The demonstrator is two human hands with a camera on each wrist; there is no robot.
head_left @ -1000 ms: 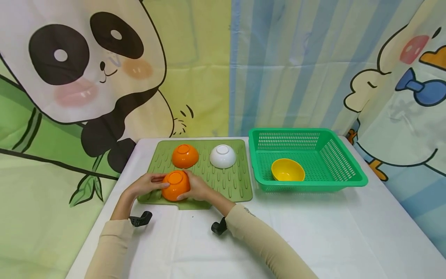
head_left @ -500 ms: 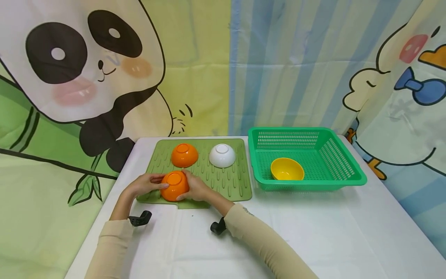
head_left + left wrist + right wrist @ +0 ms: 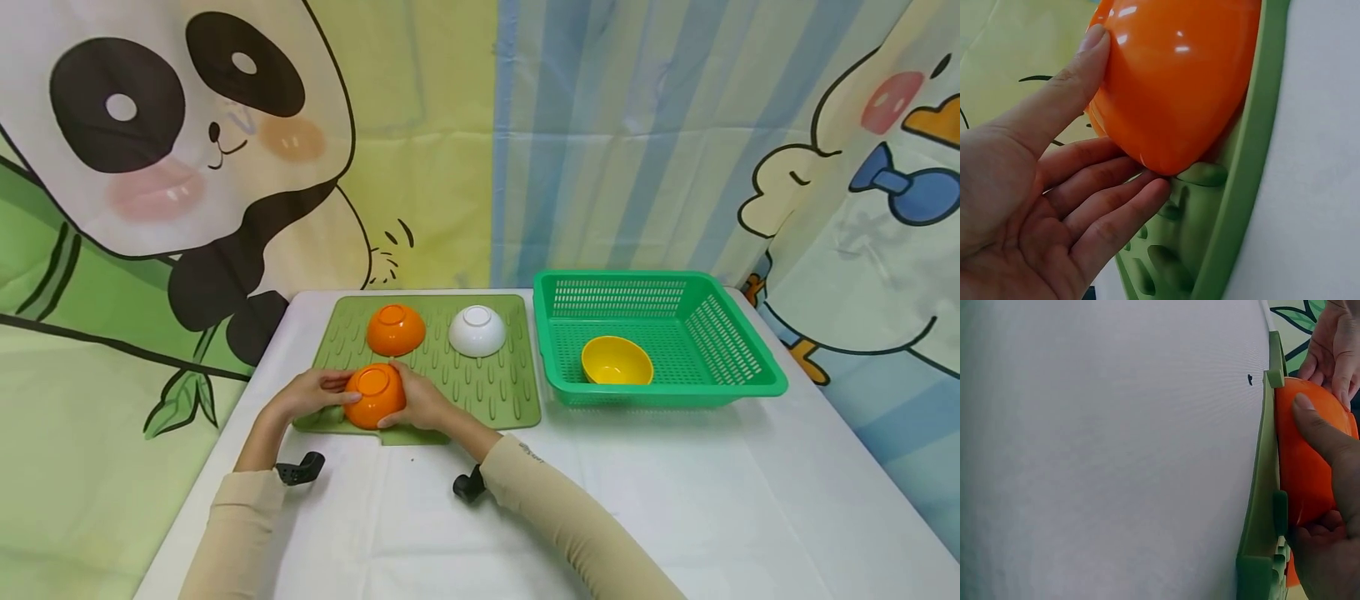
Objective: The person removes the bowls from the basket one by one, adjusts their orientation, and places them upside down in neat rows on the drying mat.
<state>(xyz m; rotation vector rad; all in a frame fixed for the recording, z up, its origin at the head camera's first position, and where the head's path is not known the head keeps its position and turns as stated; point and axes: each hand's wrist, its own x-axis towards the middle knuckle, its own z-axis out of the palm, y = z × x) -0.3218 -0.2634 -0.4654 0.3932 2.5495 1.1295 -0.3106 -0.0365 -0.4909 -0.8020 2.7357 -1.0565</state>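
An orange bowl (image 3: 375,397) sits upside down on the front left of a green ridged drying mat (image 3: 480,392). My left hand (image 3: 311,395) holds its left side, the thumb (image 3: 1079,72) on the wall and the fingertips at the rim. From the right, my right hand (image 3: 422,403) grips the same bowl, thumb (image 3: 1319,428) on the near wall and fingers round the far side, partly hidden. Behind it on the mat stand a second orange bowl (image 3: 396,330) and a white bowl (image 3: 477,332), both upside down.
A green plastic basket (image 3: 750,354) stands right of the mat, with an upright yellow bowl (image 3: 617,362) inside. A white cloth (image 3: 637,483) covers the table. Behind hangs a cartoon-printed curtain (image 3: 420,142). A black wrist camera (image 3: 302,469) sits below the left hand.
The view shifts slightly, moving the whole scene a little up and left. Both hands keep their hold on the front orange bowl, which stays in place on the mat.
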